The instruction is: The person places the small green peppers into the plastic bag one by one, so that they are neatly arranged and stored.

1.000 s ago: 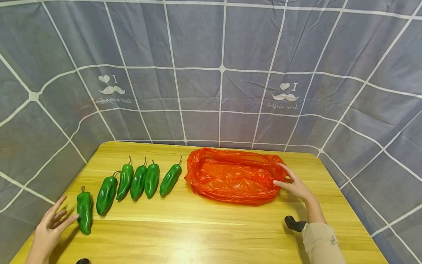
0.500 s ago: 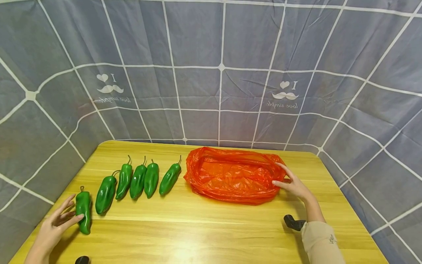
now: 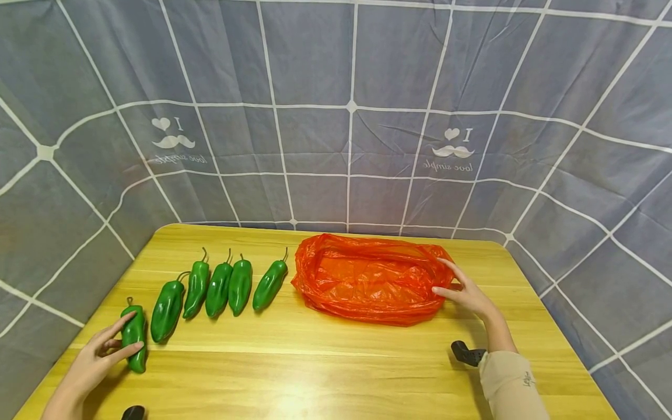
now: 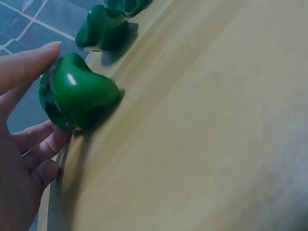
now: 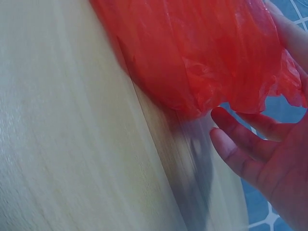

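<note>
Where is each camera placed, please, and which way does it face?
Head: worn on the head, facing forward and down over the table; left hand, right hand and a sleeve show.
Left wrist: worn there, facing the leftmost green pepper; left hand partly shows.
Right wrist: worn there, facing the red bag; right hand partly shows.
Shared: head and left wrist show the leftmost green pepper; head and right wrist show the red bag.

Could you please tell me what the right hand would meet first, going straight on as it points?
The red bag: the right hand seems to touch its edge, though exact depth is unclear.
</note>
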Tool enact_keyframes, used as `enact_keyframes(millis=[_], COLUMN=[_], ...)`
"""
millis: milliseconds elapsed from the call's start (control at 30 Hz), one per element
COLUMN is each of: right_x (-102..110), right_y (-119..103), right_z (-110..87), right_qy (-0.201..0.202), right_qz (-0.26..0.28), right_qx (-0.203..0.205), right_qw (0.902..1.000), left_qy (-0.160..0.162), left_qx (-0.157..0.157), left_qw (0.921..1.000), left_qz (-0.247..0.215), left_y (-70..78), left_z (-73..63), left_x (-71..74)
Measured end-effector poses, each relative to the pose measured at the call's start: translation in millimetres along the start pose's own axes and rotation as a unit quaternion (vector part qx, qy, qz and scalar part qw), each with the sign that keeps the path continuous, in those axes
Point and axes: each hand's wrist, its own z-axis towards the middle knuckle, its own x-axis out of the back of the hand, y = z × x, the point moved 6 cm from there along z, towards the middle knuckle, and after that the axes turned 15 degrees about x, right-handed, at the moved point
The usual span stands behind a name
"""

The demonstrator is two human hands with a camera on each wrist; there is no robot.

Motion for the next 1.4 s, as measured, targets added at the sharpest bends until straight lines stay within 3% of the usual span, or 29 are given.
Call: enact_keyframes(millis=[300,567,767,900,1133,1400], right_x=[0,0,-1,-1,-1,-2], right_y=[-1,-1,0,-1,-1,-1], right_z=[-0.4,-0.6,0.5,0.9,0.8,1.7], right_qy=[-0.001,-0.003,-0.006,-0.008,-0.011,-0.009], right_qz=[-0.001,0.001,0.009,0.022,0.029,0.04], right_qx=[-0.001,-0.007,-0.005,0.0,0.001,0.0], right_qw=[1.0,1.0,0.9999,0.9997,0.9995,0.9992], left_qy=[-0.013,0.031,0.028,0.014,-0.018,0.038], left_qx=[-0.076,-0.106,-0.11,-0.1,-0.014,0.023], left_qw=[0.9966,0.9929,0.9923,0.9936,0.9997,0.9963], left_qz=[0.028,0.043,0.048,0.051,0.002,-0.074], left_y=[15.8,21.8,23.1,22.3,12.6,7.0], left_z=[-3.0,-5.4,-3.5,-2.9,-2.3,-5.7], left_x=[-4.8,-3.4,-1.9,-3.0,-2.4,4.6])
